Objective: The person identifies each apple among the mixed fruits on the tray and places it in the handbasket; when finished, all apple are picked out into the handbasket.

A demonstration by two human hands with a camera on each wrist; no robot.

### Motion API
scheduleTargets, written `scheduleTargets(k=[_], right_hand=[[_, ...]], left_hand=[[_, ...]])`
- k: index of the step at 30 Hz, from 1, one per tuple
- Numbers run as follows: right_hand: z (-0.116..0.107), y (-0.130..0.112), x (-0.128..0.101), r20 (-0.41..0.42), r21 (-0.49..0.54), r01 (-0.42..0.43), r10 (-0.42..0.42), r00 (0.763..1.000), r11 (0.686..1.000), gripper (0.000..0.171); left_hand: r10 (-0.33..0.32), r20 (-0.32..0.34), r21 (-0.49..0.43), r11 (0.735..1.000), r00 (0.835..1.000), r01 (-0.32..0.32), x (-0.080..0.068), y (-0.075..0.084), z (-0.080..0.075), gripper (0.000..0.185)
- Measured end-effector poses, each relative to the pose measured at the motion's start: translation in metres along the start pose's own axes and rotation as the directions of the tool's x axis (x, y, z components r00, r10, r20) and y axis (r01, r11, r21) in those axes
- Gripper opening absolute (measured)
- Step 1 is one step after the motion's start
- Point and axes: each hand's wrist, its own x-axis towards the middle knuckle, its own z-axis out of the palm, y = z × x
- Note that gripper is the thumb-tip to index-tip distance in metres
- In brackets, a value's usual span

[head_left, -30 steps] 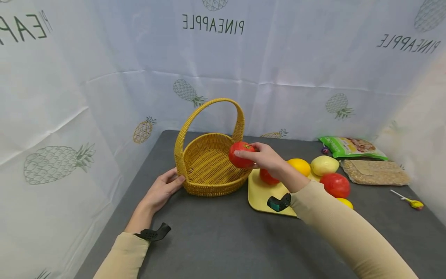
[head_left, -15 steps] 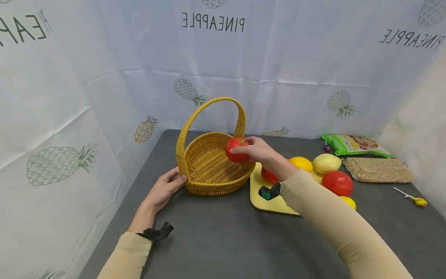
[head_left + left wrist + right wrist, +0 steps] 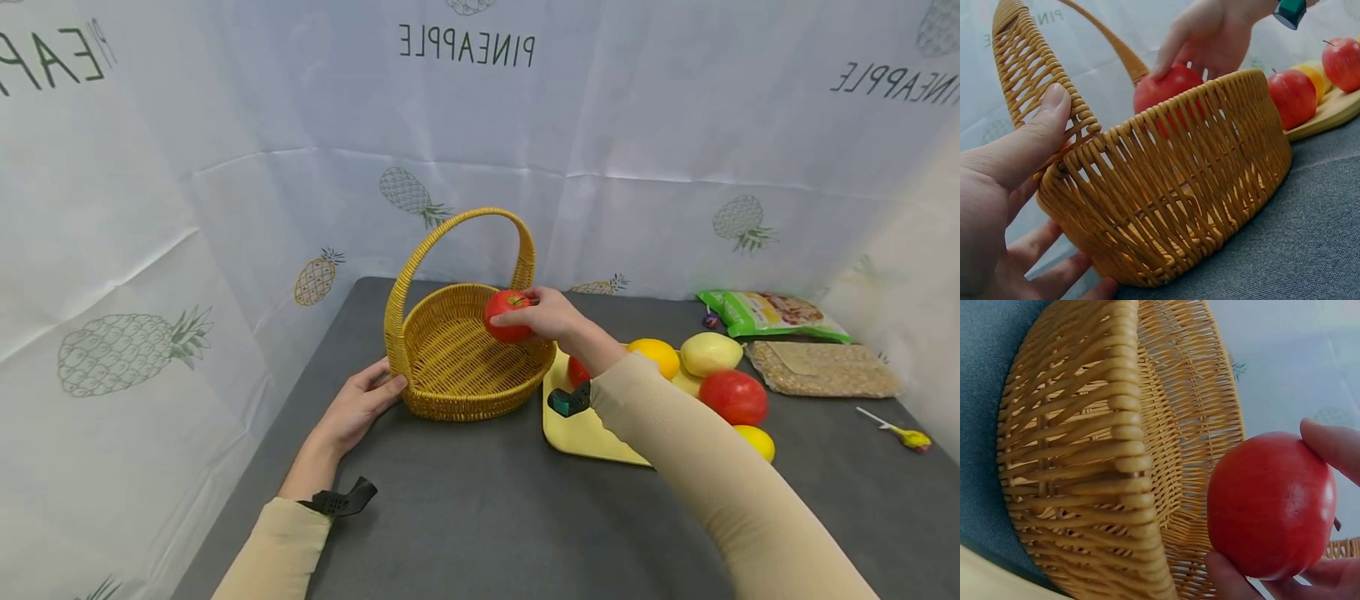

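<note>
Fingers (image 3: pixel 517 317) round apple (image 3: pixel 507 316) over basket (image 3: pixel 480 400)

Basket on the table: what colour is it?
Golden-yellow woven wicker basket, handle included; clearest in the head view.

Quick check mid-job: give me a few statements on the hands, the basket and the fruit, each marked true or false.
1. The right hand grips a red apple over the basket. True.
2. The left hand is lifting the basket by its handle top. False: it rests against the basket's outer wall, low by the handle base.
3. The basket already holds two apples. False: its inside is bare.
4. A yellow tray with more fruit sits right of the basket. True.
5. A lollipop lies on the tray. False: it lies on the grey table, far right.
</note>
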Motion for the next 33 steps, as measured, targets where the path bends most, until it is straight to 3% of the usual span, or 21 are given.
scheduleTargets(k=[6, 14, 22, 33], right_hand=[[0.004, -0.001, 0.009, 0.027, 0.031, -0.002, 0.001, 1.0, 1.0, 0.088], [0.007, -0.006, 0.02, 0.011, -0.111, -0.027, 0.028, 1.0, 0.993, 0.087], [0.013, -0.012, 0.033, 0.058, -0.153, -0.047, 0.057, 0.997, 0.987, 0.086], [0.026, -0.012, 0.058, 0.017, -0.329, -0.057, 0.067, 0.998, 0.943, 0.082]], left_hand=[[-0.009, -0.005, -0.001, 1.0, 1.0, 0.009, 0.001, 0.0, 0.001, 0.056], [-0.008, 0.001, -0.024, 1.0, 1.0, 0.008, -0.001, 0.0, 0.002, 0.05], [-0.008, -0.006, -0.025, 1.0, 1.0, 0.008, -0.003, -0.001, 0.002, 0.05], [-0.033, -0.02, 0.007, 0.999, 0.999, 0.033, 0.001, 0.001, 0.003, 0.053]])
